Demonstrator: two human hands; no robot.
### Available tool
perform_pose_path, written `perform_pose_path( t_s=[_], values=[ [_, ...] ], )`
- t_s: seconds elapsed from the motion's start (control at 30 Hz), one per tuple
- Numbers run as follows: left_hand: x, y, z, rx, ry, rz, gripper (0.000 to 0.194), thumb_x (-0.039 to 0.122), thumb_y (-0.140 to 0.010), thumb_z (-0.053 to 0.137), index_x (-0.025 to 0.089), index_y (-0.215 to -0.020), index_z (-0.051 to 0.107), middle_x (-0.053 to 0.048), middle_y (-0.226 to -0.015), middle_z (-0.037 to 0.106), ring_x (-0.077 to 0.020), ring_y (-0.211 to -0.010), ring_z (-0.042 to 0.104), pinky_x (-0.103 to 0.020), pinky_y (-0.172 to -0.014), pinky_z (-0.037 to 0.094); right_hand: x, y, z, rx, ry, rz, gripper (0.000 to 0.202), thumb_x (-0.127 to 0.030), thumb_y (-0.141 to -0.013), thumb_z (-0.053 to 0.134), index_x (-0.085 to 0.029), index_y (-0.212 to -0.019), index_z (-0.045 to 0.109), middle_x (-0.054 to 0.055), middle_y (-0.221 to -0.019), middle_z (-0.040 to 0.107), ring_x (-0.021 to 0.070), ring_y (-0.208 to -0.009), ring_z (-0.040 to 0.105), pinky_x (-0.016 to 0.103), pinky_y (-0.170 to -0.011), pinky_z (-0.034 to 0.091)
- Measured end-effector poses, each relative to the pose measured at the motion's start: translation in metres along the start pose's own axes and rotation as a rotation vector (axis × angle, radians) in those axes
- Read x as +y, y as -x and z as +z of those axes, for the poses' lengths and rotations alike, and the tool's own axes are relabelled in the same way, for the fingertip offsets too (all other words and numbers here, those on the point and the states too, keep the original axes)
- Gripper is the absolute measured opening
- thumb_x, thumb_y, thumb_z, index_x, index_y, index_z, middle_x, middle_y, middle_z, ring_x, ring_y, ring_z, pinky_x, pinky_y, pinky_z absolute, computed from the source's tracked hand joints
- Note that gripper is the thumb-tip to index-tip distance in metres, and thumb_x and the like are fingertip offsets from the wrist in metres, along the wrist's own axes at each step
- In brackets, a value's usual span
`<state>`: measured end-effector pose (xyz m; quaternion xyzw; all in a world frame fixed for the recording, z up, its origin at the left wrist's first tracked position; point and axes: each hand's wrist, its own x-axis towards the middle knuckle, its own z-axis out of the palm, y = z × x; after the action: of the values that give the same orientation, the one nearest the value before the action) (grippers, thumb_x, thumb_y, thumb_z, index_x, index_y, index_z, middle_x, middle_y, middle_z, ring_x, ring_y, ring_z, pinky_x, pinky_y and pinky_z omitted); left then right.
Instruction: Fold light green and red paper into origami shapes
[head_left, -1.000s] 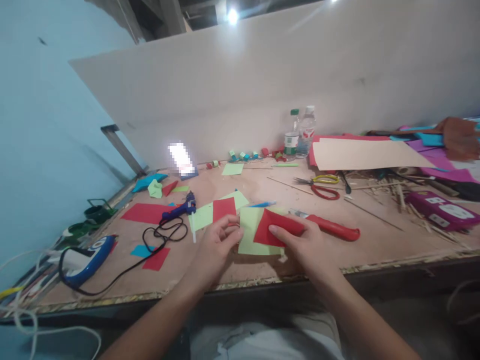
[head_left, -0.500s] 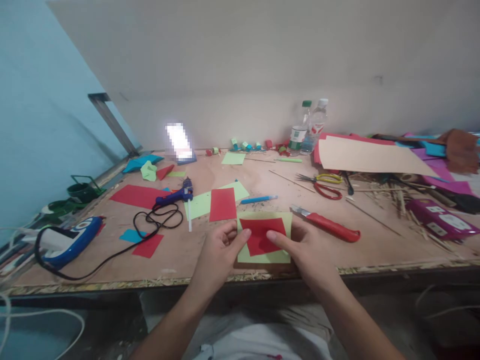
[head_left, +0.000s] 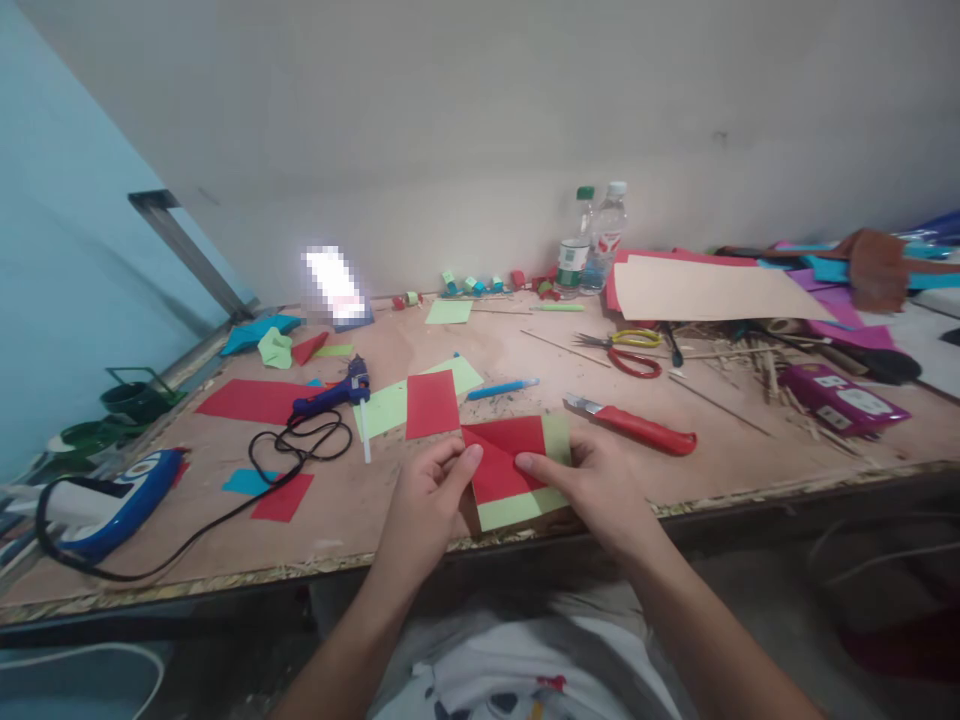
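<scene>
A red paper piece (head_left: 504,470) lies over a larger light green sheet (head_left: 517,510), close to the table's front edge. The green shows along the right and bottom of the red. My left hand (head_left: 433,490) pinches both papers at their left side, thumb on the red. From the right, my right hand (head_left: 600,485) grips them, its thumb pressing on the red piece and its fingers partly hidden behind the green sheet. Another red rectangle (head_left: 433,404) rests on green paper (head_left: 382,405) just behind my left hand.
A red-handled cutter (head_left: 649,430), scissors (head_left: 634,362) and a blue pen (head_left: 502,389) lie behind my hands. Left are a glue gun (head_left: 330,392) and its cable. Bottles (head_left: 574,262), a lit phone (head_left: 335,285) and stacked paper (head_left: 712,292) stand or lie farther back.
The red piece has shifted left and up on the green sheet, toward its upper left corner. The view has turned slightly to the right.
</scene>
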<state>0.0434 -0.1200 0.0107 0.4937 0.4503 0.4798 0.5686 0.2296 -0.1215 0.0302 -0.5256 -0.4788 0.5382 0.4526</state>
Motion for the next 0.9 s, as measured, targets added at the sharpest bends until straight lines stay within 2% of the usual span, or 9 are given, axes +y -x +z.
perform_pose_path(
  t_s=[0.13, 0.47, 0.7, 0.9],
  values=[
    [0.000, 0.000, 0.000, 0.004, 0.011, -0.009, 0.035, 0.049, -0.090, 0.073, 0.017, -0.079, 0.066, -0.004, -0.080, 0.074, -0.0208, -0.075, 0.069, -0.028, -0.067, 0.051, -0.002, -0.001, -0.001, -0.018, 0.002, 0.000, 0.030, -0.035, -0.072, 0.085, -0.018, -0.096, 0.085, 0.006, -0.087, 0.084, 0.0246, -0.074, 0.076, 0.032, -0.064, 0.060],
    [0.000, 0.000, 0.000, -0.003, 0.013, 0.019, 0.036, 0.050, -0.092, 0.070, 0.017, -0.078, 0.065, -0.004, -0.079, 0.073, -0.0196, -0.074, 0.067, -0.026, -0.065, 0.050, -0.005, -0.001, -0.001, 0.007, 0.101, -0.051, 0.028, -0.039, -0.071, 0.084, -0.017, -0.089, 0.085, 0.007, -0.087, 0.084, 0.0267, -0.078, 0.077, 0.033, -0.066, 0.061],
    [0.001, 0.000, 0.002, -0.008, 0.028, -0.002, 0.036, 0.052, -0.091, 0.070, 0.016, -0.088, 0.069, -0.004, -0.082, 0.075, -0.0204, -0.074, 0.070, -0.028, -0.067, 0.054, -0.004, 0.000, 0.000, 0.014, 0.101, -0.069, 0.026, -0.038, -0.073, 0.084, -0.018, -0.090, 0.085, 0.007, -0.089, 0.084, 0.0262, -0.080, 0.077, 0.032, -0.067, 0.062],
    [0.001, -0.002, 0.003, -0.022, 0.048, 0.009, 0.036, 0.051, -0.092, 0.069, 0.015, -0.088, 0.070, -0.005, -0.077, 0.075, -0.0211, -0.067, 0.069, -0.029, -0.061, 0.054, 0.005, 0.001, -0.001, -0.061, -0.017, 0.013, 0.043, -0.054, -0.077, 0.081, -0.017, -0.097, 0.085, 0.009, -0.085, 0.083, 0.0285, -0.073, 0.076, 0.034, -0.060, 0.060]
  ],
)
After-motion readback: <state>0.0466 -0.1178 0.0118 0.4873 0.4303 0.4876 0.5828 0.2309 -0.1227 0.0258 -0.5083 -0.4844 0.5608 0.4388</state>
